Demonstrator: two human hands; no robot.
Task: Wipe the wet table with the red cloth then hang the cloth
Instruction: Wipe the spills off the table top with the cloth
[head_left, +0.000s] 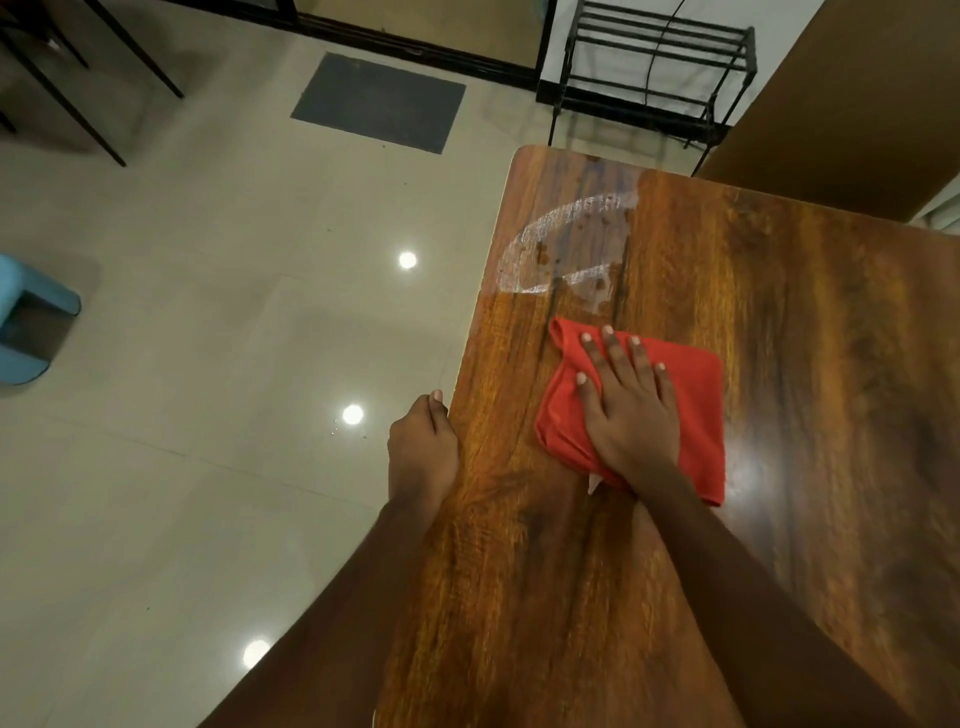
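A folded red cloth (696, 415) lies flat on the dark wooden table (779, 338), near its left side. My right hand (626, 400) presses down on the cloth with its fingers spread. Just beyond the cloth, at the table's far left corner, a wet patch (566, 244) shines with streaks and droplets. My left hand (423, 447) rests curled against the table's left edge, level with the cloth, holding nothing else.
A black metal rack (660, 67) stands on the floor beyond the table's far end. A grey floor mat (379, 101) lies on the glossy tiles, with a blue stool (31, 322) at far left. Dark chair legs (78, 78) show at top left.
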